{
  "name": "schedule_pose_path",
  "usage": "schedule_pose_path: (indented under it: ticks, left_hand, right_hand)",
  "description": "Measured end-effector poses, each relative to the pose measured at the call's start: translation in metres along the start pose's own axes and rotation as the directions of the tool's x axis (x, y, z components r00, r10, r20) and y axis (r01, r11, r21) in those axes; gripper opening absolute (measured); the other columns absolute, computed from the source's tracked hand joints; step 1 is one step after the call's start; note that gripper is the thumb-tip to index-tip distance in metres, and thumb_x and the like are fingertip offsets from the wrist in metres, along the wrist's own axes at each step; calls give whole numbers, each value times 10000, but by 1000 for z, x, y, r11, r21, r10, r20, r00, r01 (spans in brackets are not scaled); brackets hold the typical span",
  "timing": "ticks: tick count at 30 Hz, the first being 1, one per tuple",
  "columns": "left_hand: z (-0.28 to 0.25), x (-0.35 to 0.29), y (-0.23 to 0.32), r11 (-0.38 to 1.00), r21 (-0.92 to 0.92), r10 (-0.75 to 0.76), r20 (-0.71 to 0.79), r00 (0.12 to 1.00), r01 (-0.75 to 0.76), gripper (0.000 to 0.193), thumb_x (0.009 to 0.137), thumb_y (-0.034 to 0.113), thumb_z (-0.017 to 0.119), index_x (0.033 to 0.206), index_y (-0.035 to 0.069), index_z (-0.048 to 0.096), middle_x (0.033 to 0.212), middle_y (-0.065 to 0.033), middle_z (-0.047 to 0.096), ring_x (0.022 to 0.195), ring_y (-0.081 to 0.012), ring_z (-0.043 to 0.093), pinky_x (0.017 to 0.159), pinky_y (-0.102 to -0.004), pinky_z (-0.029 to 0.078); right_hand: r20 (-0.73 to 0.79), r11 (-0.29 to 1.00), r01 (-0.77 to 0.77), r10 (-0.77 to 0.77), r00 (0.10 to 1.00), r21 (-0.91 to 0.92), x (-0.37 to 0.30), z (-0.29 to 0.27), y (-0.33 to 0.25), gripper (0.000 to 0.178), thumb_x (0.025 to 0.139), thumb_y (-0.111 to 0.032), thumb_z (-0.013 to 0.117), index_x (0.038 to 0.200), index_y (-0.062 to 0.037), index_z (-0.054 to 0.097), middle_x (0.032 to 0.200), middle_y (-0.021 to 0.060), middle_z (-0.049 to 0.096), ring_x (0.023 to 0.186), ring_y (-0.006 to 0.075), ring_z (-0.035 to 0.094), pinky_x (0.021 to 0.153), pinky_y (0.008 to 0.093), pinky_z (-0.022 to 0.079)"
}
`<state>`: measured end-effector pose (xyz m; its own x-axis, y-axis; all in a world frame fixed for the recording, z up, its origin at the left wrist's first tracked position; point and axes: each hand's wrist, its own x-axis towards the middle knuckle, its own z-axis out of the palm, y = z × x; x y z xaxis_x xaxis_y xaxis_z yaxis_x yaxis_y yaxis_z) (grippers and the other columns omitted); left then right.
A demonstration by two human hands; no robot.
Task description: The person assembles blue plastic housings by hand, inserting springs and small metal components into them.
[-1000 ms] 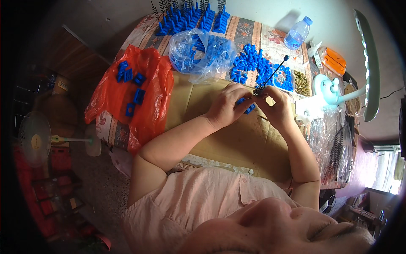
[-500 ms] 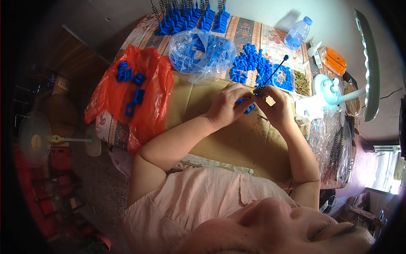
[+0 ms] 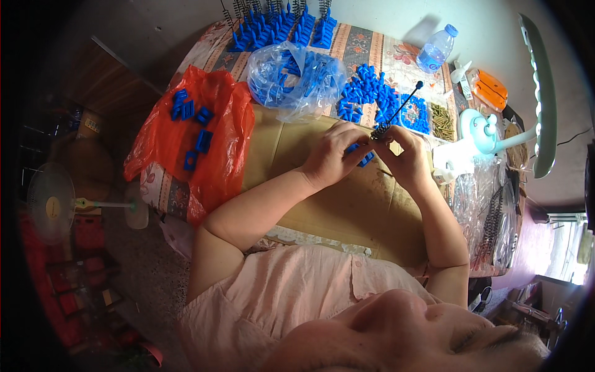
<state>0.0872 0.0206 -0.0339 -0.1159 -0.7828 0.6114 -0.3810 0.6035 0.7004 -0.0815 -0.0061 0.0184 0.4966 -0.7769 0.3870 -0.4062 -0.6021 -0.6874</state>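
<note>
My left hand [image 3: 334, 154] and my right hand [image 3: 406, 158] meet over the cardboard, fingertips pinched together. Between them is a black coil spring [image 3: 379, 131]; a thin dark rod with a small knob [image 3: 419, 85] at its tip slants up to the right from it. The spring's lower end is hidden by my fingers. A blue plastic block [image 3: 366, 160] shows just under my fingertips; whether it is held or lies on the cardboard, I cannot tell. Beyond my hands lies a heap of blue cone-shaped pieces [image 3: 365, 87].
Cardboard [image 3: 291, 214] covers the near table. A red plastic bag [image 3: 226, 167] with blue blocks lies left, a clear bag [image 3: 294, 80] of blue parts behind. Blue stands with springs [image 3: 282, 28] line the back. Brass-coloured pieces [image 3: 442, 121], a bottle [image 3: 437, 48] and a lit lamp [image 3: 489, 133] are right.
</note>
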Motion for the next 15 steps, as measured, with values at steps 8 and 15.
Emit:
schedule_pose_path:
  ticks: [8,15]
  left_hand:
    - [-1,1,2,1000,-6,-12,-3,1000,12,107,762,87,655,850,48,609,819,-91,589,789,-285,562,696,-369,457]
    - [0,1,2,1000,-3,7,-19,1000,-7,102,760,86,658,839,46,606,807,-97,586,778,-289,562,681,-369,457]
  right_hand:
    - [-2,1000,-1,1,1000,-1,-1,1,3,138,755,-109,680,805,-16,592,686,82,581,621,174,563,573,291,447]
    - [1,1000,-17,17,1000,-14,-1,0,1,147,756,-117,680,822,-15,598,699,87,590,632,176,573,576,291,450]
